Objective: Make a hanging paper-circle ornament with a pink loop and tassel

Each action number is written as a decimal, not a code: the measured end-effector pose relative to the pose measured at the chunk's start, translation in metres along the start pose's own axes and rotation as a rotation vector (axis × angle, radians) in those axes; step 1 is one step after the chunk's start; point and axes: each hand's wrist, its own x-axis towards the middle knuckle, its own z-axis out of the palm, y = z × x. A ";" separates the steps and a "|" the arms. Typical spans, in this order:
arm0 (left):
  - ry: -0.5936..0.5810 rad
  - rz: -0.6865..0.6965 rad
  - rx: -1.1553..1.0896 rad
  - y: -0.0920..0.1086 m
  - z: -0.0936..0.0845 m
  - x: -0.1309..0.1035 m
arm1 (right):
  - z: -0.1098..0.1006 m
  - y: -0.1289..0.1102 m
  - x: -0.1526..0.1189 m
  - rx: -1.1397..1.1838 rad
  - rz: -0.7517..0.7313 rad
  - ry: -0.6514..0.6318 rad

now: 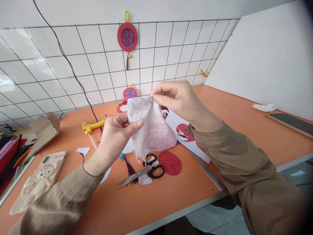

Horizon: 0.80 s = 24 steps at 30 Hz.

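A thin white cloth with drawn outlines and a pinkish part point(158, 133) hangs between my two hands above the orange table point(102, 209). My left hand point(119, 130) grips its left edge, thumb in front and fingers partly hidden behind. At the top edge my right hand point(173, 98) pinches the cloth between thumb and fingertips. Below it lie black-handled scissors point(143, 173), spread slightly, on a small scrap of patterned cloth point(146, 179). Beside them are a red paper disc point(170, 163) and a dark purple tassel point(129, 166) with a blue bell point(122, 156).
A yellow glue gun point(91, 126) lies at left behind a phone in a cartoon case point(40, 179). Torn cardboard point(45, 130) stands at the left edge. Red round ornaments hang on the tiled wall point(127, 37) and lean below it point(130, 93). White paper point(199, 150) lies at right.
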 end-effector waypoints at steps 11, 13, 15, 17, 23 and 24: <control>-0.337 -0.041 0.022 0.013 -0.027 0.008 | -0.020 -0.005 0.002 0.154 0.179 -0.091; -0.312 -0.022 0.005 0.014 -0.024 0.006 | -0.016 -0.006 0.002 0.149 0.157 -0.133; -0.232 -0.004 -0.021 0.015 -0.019 0.005 | -0.011 -0.008 0.001 0.136 0.117 -0.176; -0.162 -0.016 -0.042 0.015 -0.015 0.004 | -0.008 -0.010 0.000 0.116 0.094 -0.230; -0.097 -0.057 -0.001 0.013 -0.020 0.006 | -0.013 -0.005 0.000 0.052 0.080 -0.371; -0.093 -0.057 0.001 0.013 -0.022 0.007 | -0.013 -0.003 0.000 0.034 0.077 -0.366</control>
